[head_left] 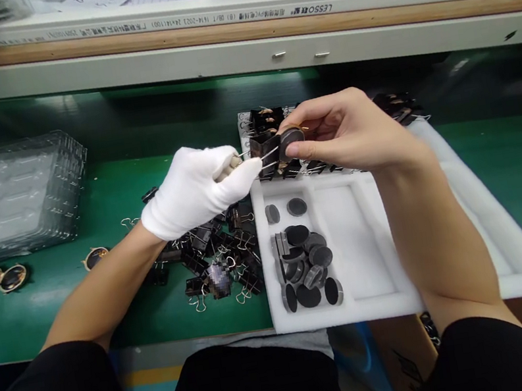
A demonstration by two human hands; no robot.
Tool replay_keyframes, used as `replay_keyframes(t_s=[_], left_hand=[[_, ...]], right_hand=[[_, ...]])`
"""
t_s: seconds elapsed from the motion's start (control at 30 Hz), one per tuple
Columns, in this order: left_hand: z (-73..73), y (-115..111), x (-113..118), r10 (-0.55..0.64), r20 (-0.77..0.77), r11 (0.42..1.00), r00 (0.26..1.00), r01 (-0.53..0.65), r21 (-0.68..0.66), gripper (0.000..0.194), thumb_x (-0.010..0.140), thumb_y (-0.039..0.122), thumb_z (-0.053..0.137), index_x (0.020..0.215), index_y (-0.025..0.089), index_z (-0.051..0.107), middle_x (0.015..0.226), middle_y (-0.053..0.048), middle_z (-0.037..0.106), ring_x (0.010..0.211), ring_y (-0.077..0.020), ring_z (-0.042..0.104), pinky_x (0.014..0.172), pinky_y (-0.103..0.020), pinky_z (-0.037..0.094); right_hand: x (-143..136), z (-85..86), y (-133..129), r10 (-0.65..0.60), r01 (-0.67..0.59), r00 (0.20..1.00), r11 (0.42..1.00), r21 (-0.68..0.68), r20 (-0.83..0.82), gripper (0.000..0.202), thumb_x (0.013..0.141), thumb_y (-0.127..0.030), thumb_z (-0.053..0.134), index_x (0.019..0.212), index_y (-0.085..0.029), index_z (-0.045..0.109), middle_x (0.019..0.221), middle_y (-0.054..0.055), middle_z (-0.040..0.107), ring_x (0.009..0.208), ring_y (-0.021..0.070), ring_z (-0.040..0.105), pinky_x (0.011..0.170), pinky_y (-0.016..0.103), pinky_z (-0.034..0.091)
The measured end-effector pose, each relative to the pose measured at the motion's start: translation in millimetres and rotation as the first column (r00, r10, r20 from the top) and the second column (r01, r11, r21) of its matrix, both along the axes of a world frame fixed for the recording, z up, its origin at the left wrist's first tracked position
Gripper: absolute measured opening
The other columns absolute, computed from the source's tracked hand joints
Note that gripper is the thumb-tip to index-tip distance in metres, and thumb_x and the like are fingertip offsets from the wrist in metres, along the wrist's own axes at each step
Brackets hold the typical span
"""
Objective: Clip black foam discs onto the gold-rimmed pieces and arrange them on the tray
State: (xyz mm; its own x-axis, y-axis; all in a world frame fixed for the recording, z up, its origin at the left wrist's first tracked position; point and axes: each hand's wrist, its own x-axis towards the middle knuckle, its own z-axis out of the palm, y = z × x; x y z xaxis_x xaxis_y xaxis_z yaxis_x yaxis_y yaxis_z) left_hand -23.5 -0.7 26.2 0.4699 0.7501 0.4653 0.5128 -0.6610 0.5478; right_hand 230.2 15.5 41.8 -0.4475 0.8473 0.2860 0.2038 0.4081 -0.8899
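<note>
My left hand [206, 181], in a white glove, pinches the wire handles of a black binder clip [264, 148]. My bare right hand [331, 134] holds a round dark disc [291, 142] between thumb and fingers, right beside the clip's jaws. Both hands are over the back left part of a white foam tray [356, 243]. Rows of binder clips with gold-coloured pieces stand in the tray's back part, partly hidden by my right hand. Several loose dark discs [321, 256] lie in the tray's front left compartment.
A pile of black binder clips [196, 259] lies left of the tray on the green table [135, 310]. Stacked clear plastic trays [6, 198] stand at the far left, with round gold-rimmed pieces [13, 277] in front. A shelf edge [144, 68] runs across the back.
</note>
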Motion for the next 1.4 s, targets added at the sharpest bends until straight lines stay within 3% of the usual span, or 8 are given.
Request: replay_keyframes(t_s=[0.23, 0.53, 0.93, 1.1, 1.17, 1.27, 1.33, 1.4], left_hand=[[-3.3, 0.7, 4.0, 0.006, 0.03, 1.0, 1.0, -0.006, -0.014, 0.051, 0.094, 0.039, 0.058, 0.056, 0.021, 0.029, 0.054, 0.007, 0.029, 0.052, -0.0069, 0.027, 0.051, -0.027, 0.024], [6.2, 4.7, -6.2, 0.053, -0.128, 0.994, 0.99, -0.065, -0.092, 0.039, 0.097, 0.044, 0.053, 0.067, 0.019, 0.058, 0.057, 0.005, 0.05, 0.054, -0.0098, 0.043, 0.056, -0.028, 0.034], [0.7, -0.3, -2.3, 0.058, 0.003, 0.998, 0.998, -0.058, 0.035, 0.044, 0.098, 0.049, 0.055, 0.065, 0.02, 0.05, 0.057, 0.006, 0.043, 0.054, -0.0084, 0.034, 0.055, -0.029, 0.029], [7.7, 4.8, -9.2, 0.004, -0.187, 0.998, 0.982, -0.016, -0.06, 0.044, 0.103, 0.054, 0.045, 0.079, 0.02, 0.061, 0.063, 0.002, 0.057, 0.056, -0.0116, 0.047, 0.059, -0.029, 0.036], [6.6, 4.1, -9.3, -0.01, -0.417, 0.996, 0.909, -0.028, -0.085, 0.056, 0.103, 0.063, 0.04, 0.075, 0.02, 0.063, 0.058, 0.0, 0.055, 0.053, -0.0142, 0.05, 0.057, -0.03, 0.033], [-3.2, -2.2, -0.6, 0.046, -0.742, 0.998, 0.668, -0.059, 0.008, 0.065, 0.1, 0.071, 0.043, 0.069, 0.018, 0.065, 0.054, -0.005, 0.055, 0.054, -0.021, 0.059, 0.057, -0.031, 0.029], [-11.6, -7.0, 7.9, 0.024, -0.845, 0.999, 0.534, -0.038, 0.004, 0.062, 0.102, 0.064, 0.044, 0.074, 0.014, 0.071, 0.061, -0.012, 0.064, 0.062, -0.0274, 0.068, 0.06, -0.032, 0.033], [-17.1, -9.1, 13.3, -0.043, -0.887, 0.998, 0.46, -0.022, -0.06, 0.054, 0.104, 0.05, 0.044, 0.08, 0.012, 0.074, 0.07, -0.017, 0.071, 0.069, -0.0304, 0.072, 0.064, -0.034, 0.038]], right_hand=[[-2.2, 0.0, -0.3, -0.016, 0.016, 1.0, 1.0, 0.004, 0.021, 0.029, 0.077, -0.042, 0.093, 0.091, -0.02, 0.08, 0.085, 0.003, 0.075, 0.074, 0.0159, 0.068, 0.062, 0.028, 0.06], [-6.5, -7.7, 2.1, -0.035, 0.034, 0.999, 0.999, -0.031, -0.026, 0.031, 0.076, -0.041, 0.094, 0.095, -0.021, 0.08, 0.086, 0.003, 0.073, 0.076, 0.0167, 0.067, 0.064, 0.03, 0.056], [-11.3, -11.5, -2.2, -0.107, 0.107, 0.994, 0.994, 0.011, -0.037, 0.045, 0.069, -0.06, 0.095, 0.095, -0.025, 0.08, 0.09, 0.004, 0.072, 0.085, 0.0225, 0.068, 0.071, 0.037, 0.059], [-5.5, -4.6, -2.6, -0.145, 0.147, 0.988, 0.989, 0.033, -0.058, 0.041, 0.07, -0.055, 0.096, 0.094, -0.025, 0.08, 0.09, 0.004, 0.073, 0.085, 0.0219, 0.068, 0.075, 0.037, 0.061], [-2.4, -3.9, 0.1, -0.167, 0.177, 0.975, 0.982, 0.058, -0.144, 0.034, 0.073, -0.048, 0.096, 0.091, -0.024, 0.08, 0.087, 0.004, 0.072, 0.081, 0.0187, 0.066, 0.077, 0.035, 0.06], [-1.4, -6.4, 5.6, -0.188, 0.196, 0.941, 0.981, -0.002, -0.282, 0.031, 0.078, -0.047, 0.093, 0.087, -0.024, 0.074, 0.083, 0.002, 0.068, 0.078, 0.0168, 0.065, 0.076, 0.035, 0.061], [-4.5, -9.4, 7.8, -0.187, 0.168, 0.931, 0.982, -0.087, -0.314, 0.034, 0.078, -0.049, 0.091, 0.086, -0.025, 0.069, 0.085, 0.002, 0.068, 0.08, 0.0187, 0.068, 0.075, 0.037, 0.062], [-9.6, -12.6, 8.6, -0.177, 0.136, 0.929, 0.98, -0.146, -0.326, 0.035, 0.077, -0.05, 0.09, 0.086, -0.025, 0.067, 0.087, 0.002, 0.067, 0.083, 0.0201, 0.07, 0.073, 0.038, 0.064]])
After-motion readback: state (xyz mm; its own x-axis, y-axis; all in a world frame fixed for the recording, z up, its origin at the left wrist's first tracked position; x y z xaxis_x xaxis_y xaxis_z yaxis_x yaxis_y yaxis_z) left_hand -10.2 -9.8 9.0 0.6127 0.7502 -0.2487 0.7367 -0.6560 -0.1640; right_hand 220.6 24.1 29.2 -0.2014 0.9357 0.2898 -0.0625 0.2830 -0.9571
